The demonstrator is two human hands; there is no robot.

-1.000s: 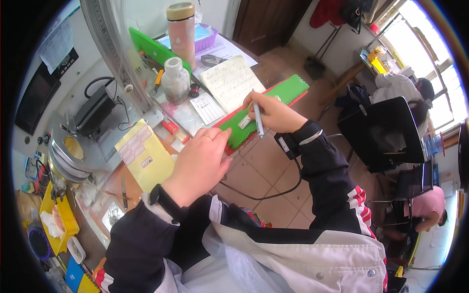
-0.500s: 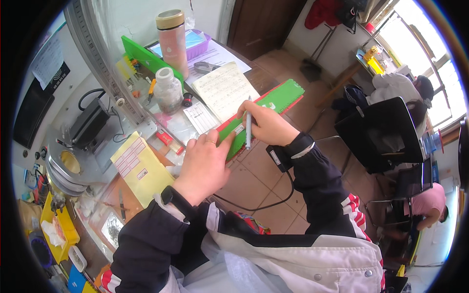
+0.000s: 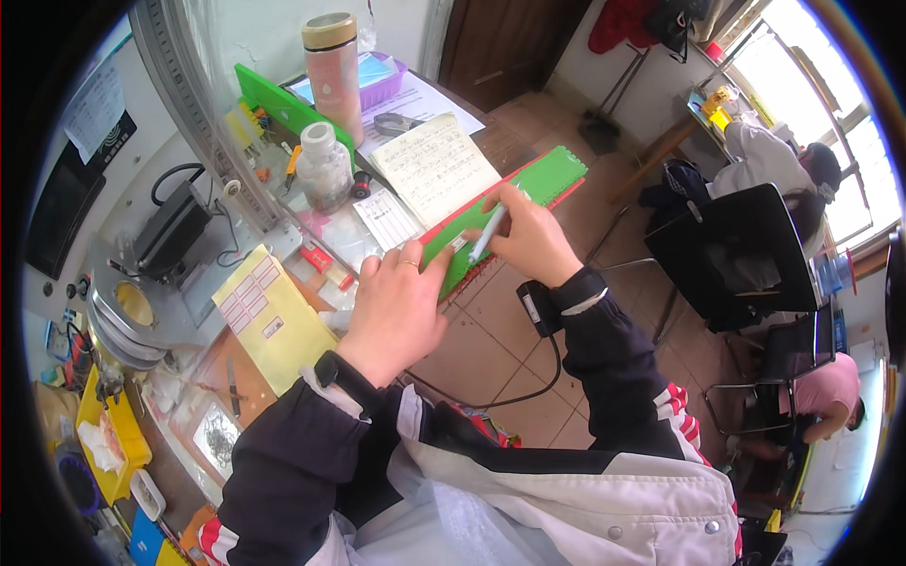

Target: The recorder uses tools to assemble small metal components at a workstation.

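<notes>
My left hand, a ring on one finger, grips the near-left end of a long green board with a red edge. Its fingers lie close to a small white label on the green face. In my right hand is a grey-white pen, pinched and slanted over the board beside the label. Whether the pen tip touches the board I cannot tell. An open notebook with handwriting lies just beyond the board.
At the back stand a pink bottle and a clear jar. A yellow sheet of labels lies left of my hands. A knife rests near the table's left side. Two people sit or bend by black chairs on the right.
The pen has swung from nearly upright in the picture to a slant, and my right hand has turned with it. The green board has tilted slightly. My left hand stays on the board.
</notes>
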